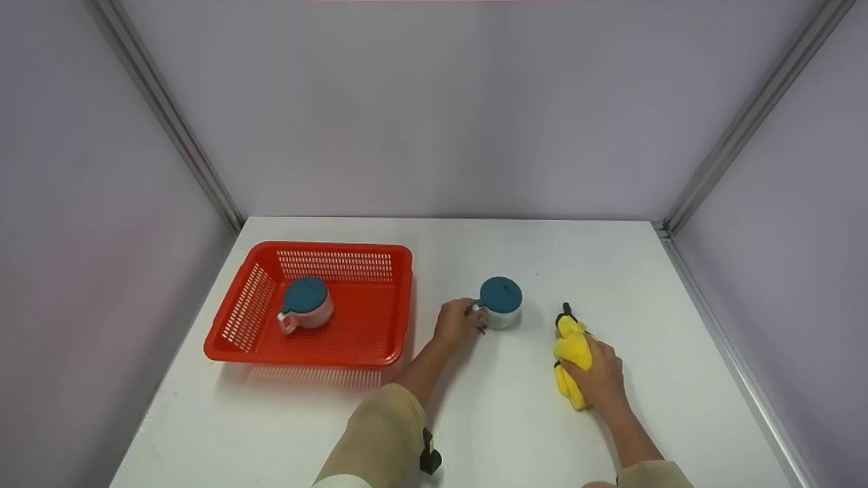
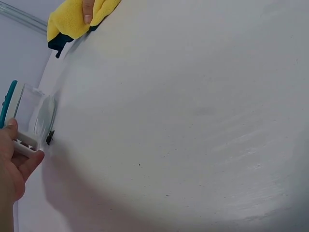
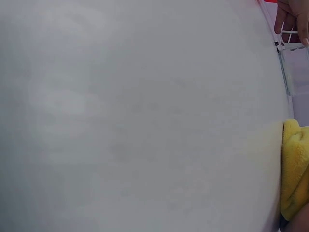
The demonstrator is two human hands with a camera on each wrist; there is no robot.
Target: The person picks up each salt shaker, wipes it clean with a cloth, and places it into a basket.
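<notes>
My left hand [image 1: 456,324] grips the white handle of a clear seasoning jar [image 1: 503,317] with a teal lid [image 1: 500,294]. The jar stands upright on the white table. In the left wrist view, the thumb lies at the top of the jar's handle [image 2: 25,140] and a finger at its lower end. My right hand [image 1: 599,374] holds a bunched yellow cloth [image 1: 573,349] with dark edging against the table, to the right of the jar. The right wrist view shows part of this cloth [image 3: 295,166] at its right edge.
A red plastic basket [image 1: 400,305] with slotted sides stands on the left of the table [image 1: 515,407]. Inside it sits a second teal-lidded jar [image 1: 313,316], its handle toward the front left. A small dark bit [image 2: 50,137] lies by the gripped jar's base. Pale panels enclose the table.
</notes>
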